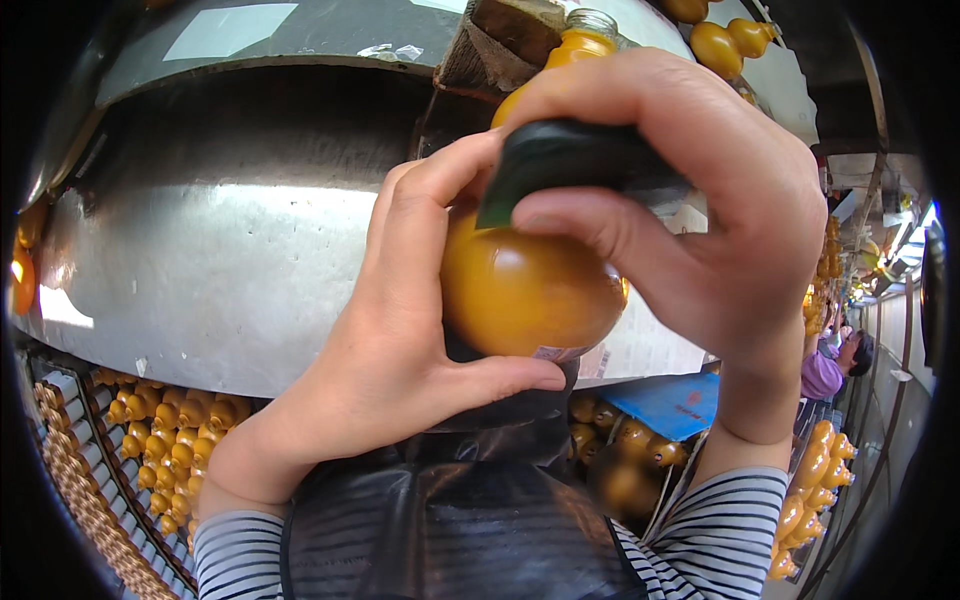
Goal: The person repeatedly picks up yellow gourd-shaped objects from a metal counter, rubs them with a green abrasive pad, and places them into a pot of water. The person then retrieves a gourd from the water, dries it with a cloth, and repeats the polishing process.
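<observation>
A glossy amber-yellow, gourd-shaped bottle (525, 292) is held up in front of me. Its upper bulb and bare glass mouth (592, 22) appear to continue above my hands, though its waist is hidden. My left hand (405, 300) grips the lower bulb, with the thumb underneath near a small printed label (559, 352) and the fingers along the side. Pinched between the thumb and curled fingers of my right hand (720, 210) is a dark green-black pad or block (570, 169). It is blurred and lies against the bottle above the lower bulb.
A metal worktable (262, 277) spans the left. Behind the bottle sits a worn, cloth-covered block (499, 49). More gourd bottles fill a roller rack (165, 442), a bin under a blue sheet (667, 405) and the right side (814, 487). A person (832, 367) is farther right.
</observation>
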A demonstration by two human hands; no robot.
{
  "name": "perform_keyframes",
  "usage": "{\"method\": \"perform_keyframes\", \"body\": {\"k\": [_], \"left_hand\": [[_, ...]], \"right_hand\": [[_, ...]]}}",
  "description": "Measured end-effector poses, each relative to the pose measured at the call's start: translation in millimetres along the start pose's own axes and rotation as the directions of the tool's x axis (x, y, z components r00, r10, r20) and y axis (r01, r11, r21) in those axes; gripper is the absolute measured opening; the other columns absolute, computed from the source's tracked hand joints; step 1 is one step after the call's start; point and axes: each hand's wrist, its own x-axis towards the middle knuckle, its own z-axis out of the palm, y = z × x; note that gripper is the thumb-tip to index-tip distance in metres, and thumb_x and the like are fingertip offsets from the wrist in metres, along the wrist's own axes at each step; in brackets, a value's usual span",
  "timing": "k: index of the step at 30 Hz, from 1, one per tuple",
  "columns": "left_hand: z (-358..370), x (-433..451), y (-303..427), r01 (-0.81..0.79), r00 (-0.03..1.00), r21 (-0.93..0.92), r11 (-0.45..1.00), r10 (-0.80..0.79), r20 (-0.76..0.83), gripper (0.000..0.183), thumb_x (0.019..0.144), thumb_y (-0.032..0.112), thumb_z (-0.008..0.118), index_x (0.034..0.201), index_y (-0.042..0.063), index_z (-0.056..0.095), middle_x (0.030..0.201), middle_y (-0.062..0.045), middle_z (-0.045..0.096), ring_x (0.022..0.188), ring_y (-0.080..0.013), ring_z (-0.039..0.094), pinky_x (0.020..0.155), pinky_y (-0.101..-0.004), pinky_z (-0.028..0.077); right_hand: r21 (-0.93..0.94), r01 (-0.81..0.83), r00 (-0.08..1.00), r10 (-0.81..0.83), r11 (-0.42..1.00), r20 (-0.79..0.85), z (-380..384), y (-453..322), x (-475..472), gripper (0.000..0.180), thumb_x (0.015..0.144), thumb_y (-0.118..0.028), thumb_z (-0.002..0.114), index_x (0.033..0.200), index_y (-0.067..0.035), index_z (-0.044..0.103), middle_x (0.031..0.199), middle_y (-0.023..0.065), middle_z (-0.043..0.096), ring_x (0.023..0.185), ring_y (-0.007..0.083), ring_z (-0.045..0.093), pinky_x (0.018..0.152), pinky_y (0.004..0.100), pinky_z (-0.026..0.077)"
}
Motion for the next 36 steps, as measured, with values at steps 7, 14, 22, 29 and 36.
{"method": "perform_keyframes", "body": {"k": [7, 14, 22, 29, 36], "left_hand": [[3, 7, 16, 0.168, 0.967, -0.261, 0.951, -0.210, -0.145, 0.116, 0.067, 0.087, 0.047, 0.142, 0.000, 0.029, 0.135, -0.013, 0.036, 0.132, -0.0216, 0.033, 0.109, -0.0385, 0.029], [-2, 21, -6, -0.235, 0.959, 0.147, 0.961, 0.254, -0.129, 0.124, 0.055, 0.091, 0.050, 0.137, -0.001, 0.036, 0.129, -0.015, 0.036, 0.125, -0.0259, 0.035, 0.106, -0.0407, 0.030], [10, 31, 32, -0.122, 0.975, 0.559, 0.820, 0.203, -0.086, 0.080, 0.076, 0.043, 0.069, 0.138, 0.004, 0.038, 0.136, -0.013, 0.030, 0.130, -0.0243, 0.034, 0.110, -0.0437, 0.028], [-10, 23, -6, 0.026, 0.976, -0.024, 0.999, -0.031, -0.214, 0.045, 0.092, 0.011, 0.053, 0.133, -0.001, 0.039, 0.137, -0.014, 0.040, 0.125, -0.0231, 0.042, 0.106, -0.0378, 0.034], [-2, -6, 2, -0.096, 0.994, 0.344, 0.934, 0.110, -0.020, 0.092, 0.059, 0.001, 0.080, 0.136, 0.010, 0.029, 0.139, -0.021, 0.037, 0.131, -0.0375, 0.038, 0.109, -0.0427, 0.031]], "right_hand": [[-0.303, 0.010, 0.998, -0.029, 0.953, -0.058, -3, -31, -68, 0.029, 0.068, -0.006, 0.074, 0.095, -0.010, 0.067, 0.090, 0.0030, 0.064, 0.074, 0.0140, 0.056, 0.067, 0.0279, 0.044], [0.210, -0.348, 0.814, 0.406, 0.914, -0.416, 22, -51, -82, 0.019, 0.072, -0.004, 0.069, 0.089, -0.002, 0.061, 0.083, 0.0060, 0.063, 0.072, 0.0126, 0.058, 0.071, 0.0277, 0.049], [0.507, -0.415, 0.622, 0.643, 0.755, -0.448, 19, -30, -80, 0.020, 0.081, -0.003, 0.072, 0.094, -0.001, 0.057, 0.087, 0.0066, 0.062, 0.076, 0.0094, 0.058, 0.070, 0.0230, 0.047], [-0.162, 0.059, 0.902, -0.122, 0.985, -0.414, 17, -34, -108, 0.014, 0.072, -0.008, 0.068, 0.086, -0.012, 0.067, 0.084, 0.0025, 0.064, 0.080, 0.0171, 0.059, 0.080, 0.0355, 0.048], [0.781, -0.271, 0.685, 0.683, 0.563, -0.254, -29, 9, -94, 0.017, 0.087, -0.002, 0.061, 0.104, -0.003, 0.057, 0.100, 0.0049, 0.058, 0.091, 0.0159, 0.060, 0.081, 0.0276, 0.049]]}}
